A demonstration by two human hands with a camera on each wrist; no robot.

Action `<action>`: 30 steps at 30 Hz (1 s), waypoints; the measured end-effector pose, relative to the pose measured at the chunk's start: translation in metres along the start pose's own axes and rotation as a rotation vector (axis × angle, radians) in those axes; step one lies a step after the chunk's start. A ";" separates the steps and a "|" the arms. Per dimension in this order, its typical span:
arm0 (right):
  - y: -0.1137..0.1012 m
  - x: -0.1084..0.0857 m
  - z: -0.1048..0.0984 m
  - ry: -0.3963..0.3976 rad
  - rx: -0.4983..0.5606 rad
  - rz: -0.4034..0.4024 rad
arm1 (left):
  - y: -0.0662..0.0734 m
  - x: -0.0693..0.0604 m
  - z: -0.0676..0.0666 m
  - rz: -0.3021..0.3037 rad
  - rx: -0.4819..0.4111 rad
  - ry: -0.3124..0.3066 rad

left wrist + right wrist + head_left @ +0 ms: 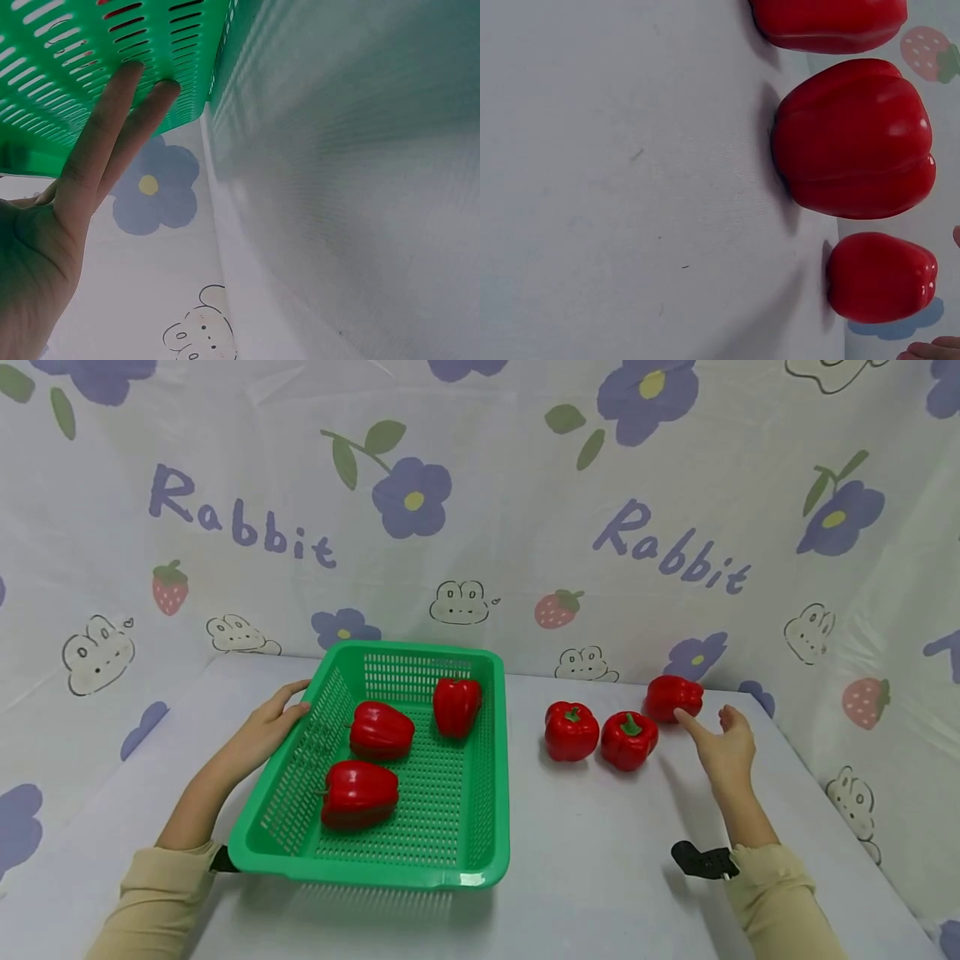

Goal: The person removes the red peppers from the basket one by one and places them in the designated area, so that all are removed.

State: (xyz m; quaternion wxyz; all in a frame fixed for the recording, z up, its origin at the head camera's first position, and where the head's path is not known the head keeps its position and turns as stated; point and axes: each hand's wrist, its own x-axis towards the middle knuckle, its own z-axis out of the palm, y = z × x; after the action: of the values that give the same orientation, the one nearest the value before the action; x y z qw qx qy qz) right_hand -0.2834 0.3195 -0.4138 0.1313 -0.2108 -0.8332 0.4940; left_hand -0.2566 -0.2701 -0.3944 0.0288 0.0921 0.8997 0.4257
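Observation:
A green plastic basket [498, 760] stands left of centre in the head view, with three red bell peppers inside: one at the front [360, 795], one in the middle [381, 732] and one at the back [457, 707]. My left hand [262, 735] touches the basket's left side; the left wrist view shows its straight fingers [105, 135] against the slotted outer wall. On the right, two bell peppers [572, 732] [629, 741] stand side by side. Another bell pepper [672, 698] lies behind them, nearest to my right hand [727, 752], whose thumb and fingers are spread, holding nothing.
A white cloth covers the table [592, 860]. Behind it hangs a printed curtain [495, 510] with flowers, strawberries and rabbits. A black wrist mount [705, 860] sticks out from the right sleeve [780, 902].

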 end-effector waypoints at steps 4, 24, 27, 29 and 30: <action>-0.003 0.006 0.003 -0.023 0.005 -0.048 | -0.001 0.000 -0.001 0.003 0.001 0.005; -0.020 0.045 0.015 -0.117 0.035 -0.032 | -0.003 -0.001 0.000 0.002 -0.005 0.014; -0.021 0.049 0.016 -0.125 0.035 0.006 | -0.003 -0.001 0.001 -0.001 -0.001 0.017; -0.021 0.051 0.018 -0.120 0.030 0.026 | -0.002 -0.001 0.001 0.001 -0.005 0.019; -0.021 0.051 0.019 -0.115 0.027 0.032 | -0.002 -0.001 0.001 0.003 -0.009 0.020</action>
State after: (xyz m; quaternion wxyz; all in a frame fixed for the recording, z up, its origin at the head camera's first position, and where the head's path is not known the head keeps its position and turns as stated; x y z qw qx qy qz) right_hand -0.3410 0.3211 -0.4039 0.0782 -0.1938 -0.8291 0.5185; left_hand -0.2561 -0.2706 -0.3963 0.0196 0.0889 0.8980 0.4306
